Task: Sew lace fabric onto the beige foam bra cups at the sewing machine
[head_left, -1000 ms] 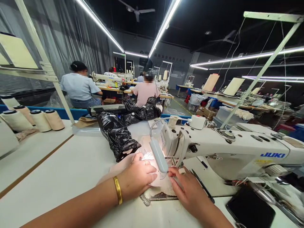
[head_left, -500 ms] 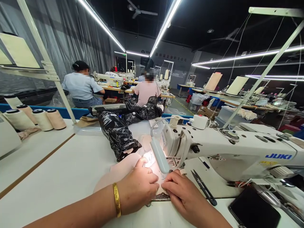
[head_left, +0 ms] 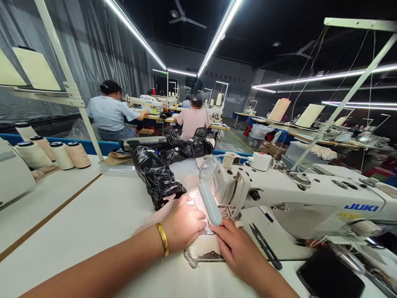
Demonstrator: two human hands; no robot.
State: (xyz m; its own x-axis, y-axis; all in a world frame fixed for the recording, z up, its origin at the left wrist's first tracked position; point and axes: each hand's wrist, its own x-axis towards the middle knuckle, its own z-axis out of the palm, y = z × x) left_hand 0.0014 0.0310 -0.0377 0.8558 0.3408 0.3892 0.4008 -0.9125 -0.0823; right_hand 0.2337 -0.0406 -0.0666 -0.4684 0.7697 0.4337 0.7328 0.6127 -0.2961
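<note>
Pale pink fabric (head_left: 155, 217) lies under the head of a white sewing machine (head_left: 313, 194), brightly lit by a gooseneck lamp (head_left: 210, 205). My left hand (head_left: 186, 223), with a gold bangle at the wrist, has its fingers curled and pressed together on the fabric. Just right of it, my right hand (head_left: 232, 242) pinches the fabric's near edge below the lamp. The lamp head and my fingers hide the needle. In front of my hands the machine's bed plate (head_left: 206, 252) shows, with clear film bunched at its left corner.
Black thread snips (head_left: 265, 246) and a dark phone (head_left: 330, 271) lie to the right. A black plastic bag (head_left: 153, 174) sits behind the fabric. Thread cones (head_left: 63, 156) stand at the left. Two co-workers sit at machines beyond the table.
Both hands have moved forward, away from me, with the fabric's near edge, baring more of the bed plate. The co-worker in light blue has stretched an arm toward their machine.
</note>
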